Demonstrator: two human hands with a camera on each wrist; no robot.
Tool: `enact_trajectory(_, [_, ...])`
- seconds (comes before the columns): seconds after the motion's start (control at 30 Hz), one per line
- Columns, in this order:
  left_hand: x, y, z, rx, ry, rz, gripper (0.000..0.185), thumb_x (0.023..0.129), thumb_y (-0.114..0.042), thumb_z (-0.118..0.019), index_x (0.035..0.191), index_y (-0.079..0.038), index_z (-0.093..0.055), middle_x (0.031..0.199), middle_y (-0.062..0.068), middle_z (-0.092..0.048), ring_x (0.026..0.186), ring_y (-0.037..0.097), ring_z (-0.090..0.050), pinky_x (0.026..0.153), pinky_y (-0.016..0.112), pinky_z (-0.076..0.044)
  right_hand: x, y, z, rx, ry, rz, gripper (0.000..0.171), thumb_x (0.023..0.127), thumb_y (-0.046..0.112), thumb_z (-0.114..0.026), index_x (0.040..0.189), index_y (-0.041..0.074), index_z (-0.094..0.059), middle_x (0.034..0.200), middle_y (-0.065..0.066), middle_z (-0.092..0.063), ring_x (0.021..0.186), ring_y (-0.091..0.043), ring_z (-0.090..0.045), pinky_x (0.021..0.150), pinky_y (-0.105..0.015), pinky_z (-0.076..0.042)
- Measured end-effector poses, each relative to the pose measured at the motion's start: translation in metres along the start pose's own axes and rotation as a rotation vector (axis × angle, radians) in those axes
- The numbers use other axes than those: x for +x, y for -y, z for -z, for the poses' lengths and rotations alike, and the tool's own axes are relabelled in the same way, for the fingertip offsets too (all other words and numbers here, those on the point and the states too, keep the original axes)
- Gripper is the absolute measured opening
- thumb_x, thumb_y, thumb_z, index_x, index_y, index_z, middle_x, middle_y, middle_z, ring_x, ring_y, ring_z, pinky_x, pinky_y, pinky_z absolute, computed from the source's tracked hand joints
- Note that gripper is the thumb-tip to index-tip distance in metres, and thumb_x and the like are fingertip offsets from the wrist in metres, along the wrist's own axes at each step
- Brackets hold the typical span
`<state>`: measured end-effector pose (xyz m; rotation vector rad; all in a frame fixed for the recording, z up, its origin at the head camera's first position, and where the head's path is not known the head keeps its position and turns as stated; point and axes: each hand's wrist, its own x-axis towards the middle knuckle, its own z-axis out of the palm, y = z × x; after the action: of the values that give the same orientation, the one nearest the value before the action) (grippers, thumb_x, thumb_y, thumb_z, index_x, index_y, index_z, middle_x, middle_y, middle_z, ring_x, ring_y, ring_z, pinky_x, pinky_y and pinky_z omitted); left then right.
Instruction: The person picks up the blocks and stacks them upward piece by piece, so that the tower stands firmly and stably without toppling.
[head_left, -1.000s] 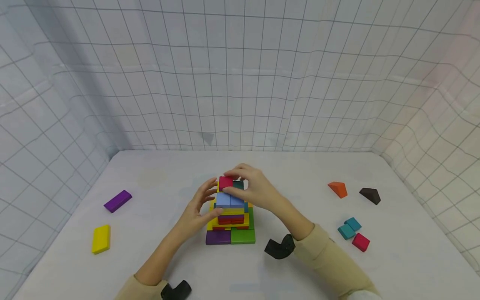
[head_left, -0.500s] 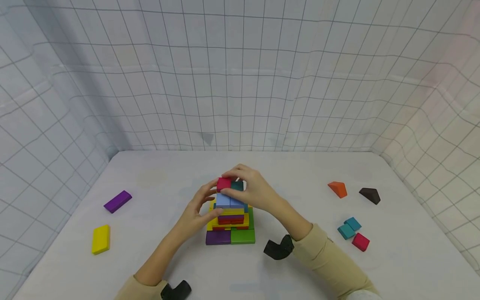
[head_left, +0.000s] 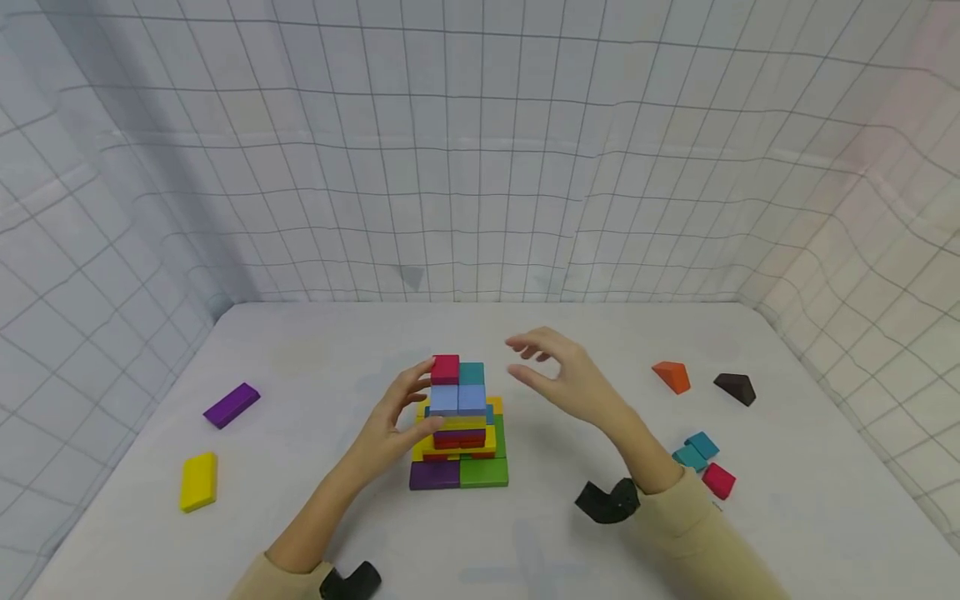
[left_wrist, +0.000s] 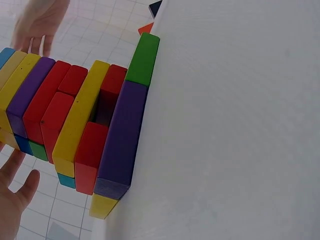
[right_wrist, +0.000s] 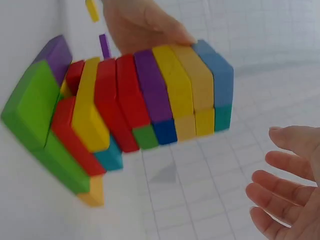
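A stepped tower of coloured wooden blocks point(head_left: 460, 422) stands mid-table on a purple point(head_left: 435, 474) and green point(head_left: 483, 472) base. On top, a red block point(head_left: 446, 369) sits beside a teal block point(head_left: 472, 373), behind two light blue blocks. My left hand point(head_left: 390, 429) is cupped at the tower's left side, thumb near its front; whether every fingertip touches is hidden. In the left wrist view, this hand point(left_wrist: 14, 192) has its thumb spread away from the fingers. Right of the tower, apart from it, my right hand point(head_left: 566, 375) hovers with loosely bent fingers and holds nothing.
Left on the white table point(head_left: 315, 350) lie a purple block point(head_left: 232, 406) and a yellow block point(head_left: 198, 482). Farther right are an orange block point(head_left: 672, 377), a black block point(head_left: 736, 388), two teal blocks point(head_left: 695, 451) and a red block point(head_left: 718, 481). Gridded white cloth surrounds the table.
My right hand has shifted the red block slightly left on the tower's top, let go of it and drawn back to the right. The left hand stays beside the tower.
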<state>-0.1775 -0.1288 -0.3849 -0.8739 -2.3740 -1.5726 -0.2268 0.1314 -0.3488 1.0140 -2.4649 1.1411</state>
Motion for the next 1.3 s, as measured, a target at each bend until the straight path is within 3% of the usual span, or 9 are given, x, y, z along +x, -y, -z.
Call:
enact_trajectory(0.2, [-0.001,-0.003,0.002,0.006,0.001,0.009,0.065,0.083,0.005,-0.06,0.14,0.001,-0.027,0.14,0.019,-0.032,0.117,0.029,-0.043,0.099,0.036,-0.039,-0.063,-0.046,0.038,-0.096,0.018,-0.104,0.03,0.083,0.012,-0.068,0.112,0.01,-0.061,0.105,0.002,-0.062,0.088,-0.014,-0.059,0.075,-0.031,-0.05])
enact_trajectory(0.4, [-0.002,-0.001,0.002,0.02,-0.012,-0.017,0.065,0.082,0.006,-0.06,0.138,0.002,-0.029,0.139,0.02,-0.033,0.115,0.032,-0.044,0.096,0.044,-0.041,-0.125,-0.08,0.069,-0.188,0.002,-0.178,0.028,0.08,0.005,-0.068,0.108,0.005,-0.063,0.099,-0.006,-0.064,0.084,-0.012,-0.057,0.069,-0.026,-0.049])
enact_trajectory(0.5, [-0.002,0.011,0.0,0.013,-0.016,-0.027,0.067,0.081,0.008,-0.061,0.139,0.0,-0.028,0.14,0.019,-0.033,0.116,0.032,-0.044,0.096,0.039,-0.041,-0.149,-0.087,0.08,-0.229,0.023,-0.216,0.028,0.079,0.005,-0.069,0.106,0.004,-0.064,0.095,-0.004,-0.063,0.081,-0.007,-0.054,0.066,-0.022,-0.048])
enact_trajectory(0.63, [-0.003,0.029,-0.002,-0.001,-0.005,-0.011,0.071,0.082,0.005,-0.062,0.142,-0.007,-0.027,0.143,0.012,-0.031,0.12,0.028,-0.042,0.098,0.029,-0.039,-0.172,-0.09,0.09,-0.199,0.072,-0.23,0.031,0.074,0.007,-0.074,0.103,0.004,-0.065,0.092,-0.002,-0.061,0.079,-0.005,-0.051,0.061,-0.022,-0.045])
enact_trajectory(0.87, [-0.004,0.037,-0.002,-0.025,-0.008,-0.013,0.07,0.085,-0.004,-0.062,0.144,-0.017,-0.027,0.144,0.003,-0.032,0.121,0.022,-0.042,0.098,0.024,-0.038,-0.187,-0.098,0.097,-0.208,0.141,-0.148,0.036,0.067,0.004,-0.078,0.1,0.005,-0.066,0.099,0.0,-0.055,0.089,-0.002,-0.047,0.071,-0.012,-0.044])
enact_trajectory(1.03, [-0.003,0.037,-0.003,-0.031,-0.01,-0.015,0.07,0.085,-0.004,-0.062,0.143,-0.02,-0.027,0.144,0.0,-0.032,0.121,0.021,-0.042,0.098,0.027,-0.039,-0.182,-0.1,0.09,-0.206,0.098,-0.1,0.037,0.063,-0.001,-0.079,0.097,0.004,-0.065,0.096,-0.002,-0.057,0.086,-0.004,-0.049,0.07,-0.011,-0.044])
enact_trajectory(1.3, [-0.002,0.035,-0.004,-0.01,0.002,0.006,0.071,0.084,-0.002,-0.062,0.144,-0.014,-0.026,0.144,0.006,-0.031,0.121,0.026,-0.042,0.098,0.038,-0.04,-0.178,-0.102,0.083,-0.33,0.044,-0.055,0.044,0.057,0.003,-0.083,0.097,0.006,-0.065,0.093,-0.002,-0.059,0.083,-0.008,-0.051,0.072,-0.014,-0.043])
